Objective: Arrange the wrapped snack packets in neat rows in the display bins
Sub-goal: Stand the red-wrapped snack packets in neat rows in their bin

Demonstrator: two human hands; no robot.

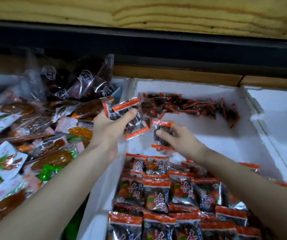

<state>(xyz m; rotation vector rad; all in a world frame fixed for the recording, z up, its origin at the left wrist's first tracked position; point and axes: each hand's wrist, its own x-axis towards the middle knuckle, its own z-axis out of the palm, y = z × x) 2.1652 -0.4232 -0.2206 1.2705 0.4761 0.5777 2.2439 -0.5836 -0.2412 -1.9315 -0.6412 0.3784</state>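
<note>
Centrally, my left hand (pixel 109 126) grips a small stack (pixel 128 118) of dark packets, thumb curled over the top. The stack juts out to the right of the palm, over the left wall of the bin (pixel 199 85). Its orange sealed ends lie far-left and near-right, so the long axis runs obliquely away from me. My right hand (pixel 179 137) pinches a single packet (pixel 163 135), blurred, which sticks out leftward from the fingertips, just beside the stack. Its orange ends sit one far and one near, so its long axis is roughly fore-and-aft. I cannot tell whether it touches the bin floor.

Behind both hands a loose heap (pixel 182 106) lies along the back wall, its packets pointing every way. Nearer me, partly under my right forearm, rows (pixel 165 196) lie face-up and overlapping, orange ends crosswise. Left of the bin, mixed snacks (pixel 18 135) pile up below a bag (pixel 76 80) of dark red pieces. A second bin (pixel 281 110) adjoins on the right.
</note>
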